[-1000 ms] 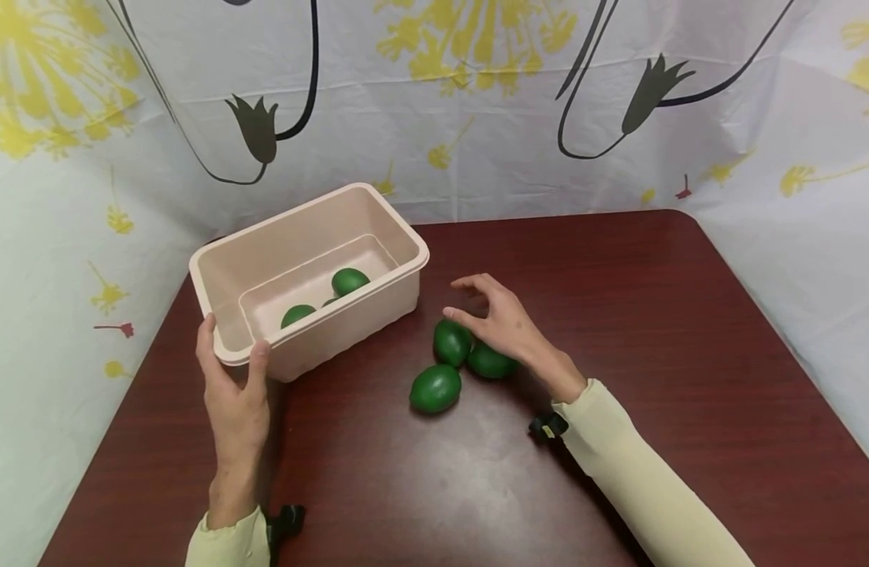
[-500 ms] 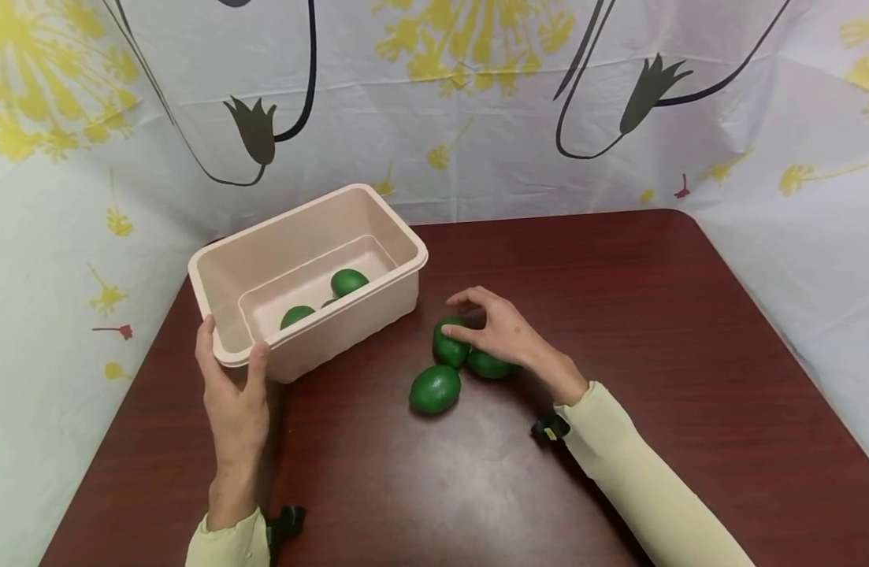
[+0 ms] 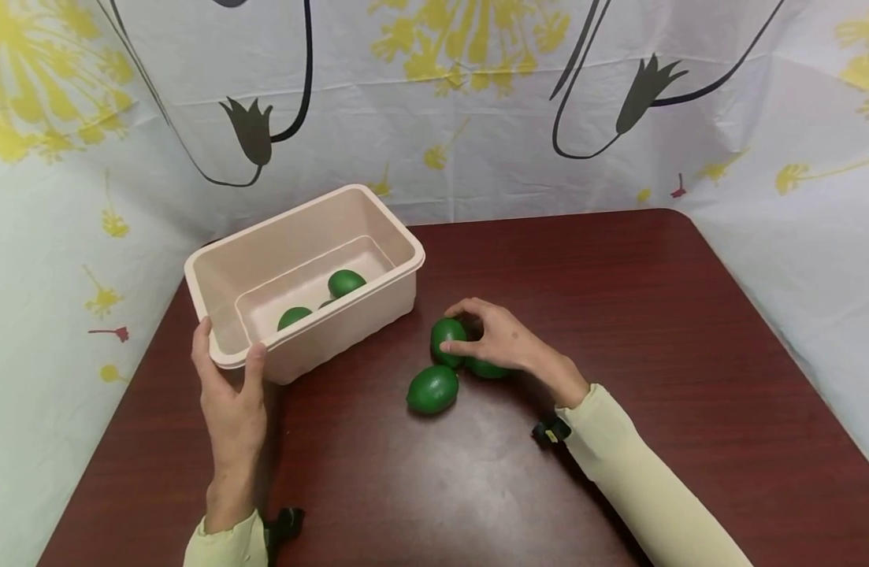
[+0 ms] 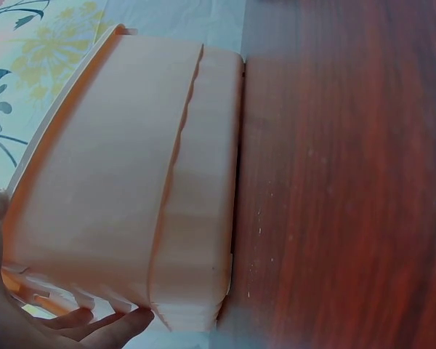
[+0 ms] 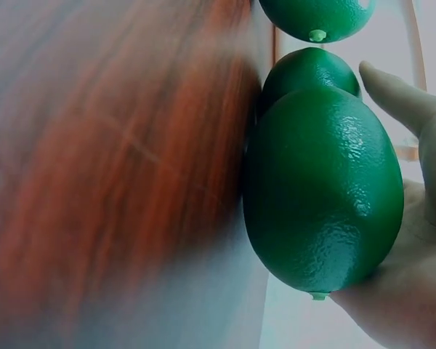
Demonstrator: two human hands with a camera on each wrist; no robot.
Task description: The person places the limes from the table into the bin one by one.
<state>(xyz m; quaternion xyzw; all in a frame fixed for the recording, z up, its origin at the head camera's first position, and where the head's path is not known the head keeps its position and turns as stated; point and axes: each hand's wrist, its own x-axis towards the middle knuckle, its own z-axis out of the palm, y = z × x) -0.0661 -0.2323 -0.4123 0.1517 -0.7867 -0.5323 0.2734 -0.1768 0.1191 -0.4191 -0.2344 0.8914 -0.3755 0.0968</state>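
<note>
W/ L hand [image 3: 232,413] gripping bin [image 3: 349,335] at ctr-left, I'd close R hand [image 3: 510,339], fingers set wide, evenly on ctr lime [image 3: 444,331], clear of adj. limes [image 3: 432,390].

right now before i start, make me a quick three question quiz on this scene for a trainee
1. True or false: the left hand holds a corner of the pink bin.
2. How many green fruits lie on the table outside the bin?
a) one
b) three
c) six
3. Fill in: in the head view, the thumb of the person's ____ shows in front of a fruit outside the bin.

Key: 1 true; 2 b; 3 right hand
</note>
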